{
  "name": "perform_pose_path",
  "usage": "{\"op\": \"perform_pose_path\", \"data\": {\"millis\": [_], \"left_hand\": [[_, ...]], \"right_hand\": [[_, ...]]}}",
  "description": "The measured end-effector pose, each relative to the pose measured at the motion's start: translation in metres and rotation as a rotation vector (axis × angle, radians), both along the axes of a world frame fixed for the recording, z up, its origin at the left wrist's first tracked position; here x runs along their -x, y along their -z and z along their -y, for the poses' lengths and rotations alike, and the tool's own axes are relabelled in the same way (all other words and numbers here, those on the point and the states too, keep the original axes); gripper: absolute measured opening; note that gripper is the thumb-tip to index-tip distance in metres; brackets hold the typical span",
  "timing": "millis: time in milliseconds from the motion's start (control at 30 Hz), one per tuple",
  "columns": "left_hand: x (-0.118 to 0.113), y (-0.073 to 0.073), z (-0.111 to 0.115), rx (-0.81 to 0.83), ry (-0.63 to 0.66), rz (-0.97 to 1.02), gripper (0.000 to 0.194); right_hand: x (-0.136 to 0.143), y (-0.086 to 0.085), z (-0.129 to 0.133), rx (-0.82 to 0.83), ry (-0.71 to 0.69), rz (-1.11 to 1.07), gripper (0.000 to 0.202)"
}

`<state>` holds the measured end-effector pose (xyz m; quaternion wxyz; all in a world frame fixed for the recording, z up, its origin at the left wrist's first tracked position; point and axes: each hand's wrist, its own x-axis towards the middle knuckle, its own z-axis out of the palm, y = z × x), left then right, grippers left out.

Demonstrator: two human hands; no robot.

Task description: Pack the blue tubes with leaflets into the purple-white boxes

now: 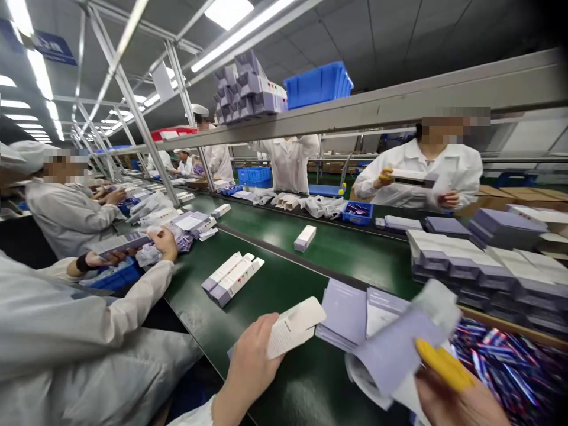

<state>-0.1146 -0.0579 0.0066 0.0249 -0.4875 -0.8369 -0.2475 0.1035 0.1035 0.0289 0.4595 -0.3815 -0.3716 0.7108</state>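
Note:
My left hand [254, 362] is wrapped round a narrow white carton [296, 326], its end flap open and pointing to the right. On the right, my right hand [457, 387] wears a yellow finger cover and pinches a curled purple leaflet [394, 352]. A crumpled clear plastic bag [439, 305] shows behind the leaflet's upper end; whether my fingers hold it too, I cannot tell. Between the hands, flat purple leaflets [344, 310] lie stacked on the green belt [293, 393]. Two white-and-purple cartons [233, 278] rest side by side beyond my left hand.
At right, shiny wrapped sticks [510, 367] fill a box below stacked open cartons [461, 260]. A single carton [305, 238] lies farther along the belt. A co-worker [133, 307] handles a carton at left; another person [421, 165] stands opposite. Overhead runs a shelf [377, 112].

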Motion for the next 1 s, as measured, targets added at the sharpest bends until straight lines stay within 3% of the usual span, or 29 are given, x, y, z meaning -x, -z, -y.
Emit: {"op": "perform_pose_path", "data": {"millis": [133,233,300,467,533,633,800,900,1000], "left_hand": [[-0.015,-0.01,0.006,-0.038,0.161,0.054,0.044],[-0.017,-0.015,0.01,-0.028,0.209,0.039,0.046],[-0.018,-0.018,0.011,-0.008,0.222,0.007,0.047],[-0.028,-0.028,0.005,0.114,0.218,0.123,0.038],[-0.034,-0.033,0.001,0.135,0.213,0.203,0.035],[-0.041,-0.036,-0.004,0.129,0.193,0.301,0.034],[-0.052,-0.035,-0.007,0.163,0.15,0.339,0.028],[-0.054,-0.033,-0.007,0.219,0.138,0.29,0.028],[-0.056,-0.032,-0.008,0.254,0.147,0.247,0.031]], "right_hand": [[0.036,-0.018,0.009,0.066,-0.1,-0.096,0.033],[0.056,-0.015,0.012,0.147,-0.063,-0.093,0.04],[0.061,-0.007,0.013,0.119,0.015,-0.055,0.041],[0.065,0.005,0.027,-0.179,0.055,0.093,0.029],[0.067,0.004,0.036,-0.215,0.031,0.109,0.029],[0.07,0.005,0.049,-0.182,-0.066,0.121,0.026],[0.067,0.021,0.054,-0.086,-0.216,0.084,0.027],[0.061,0.028,0.043,0.029,-0.105,-0.045,0.034],[0.057,0.03,0.032,0.08,-0.017,-0.043,0.055]]}}
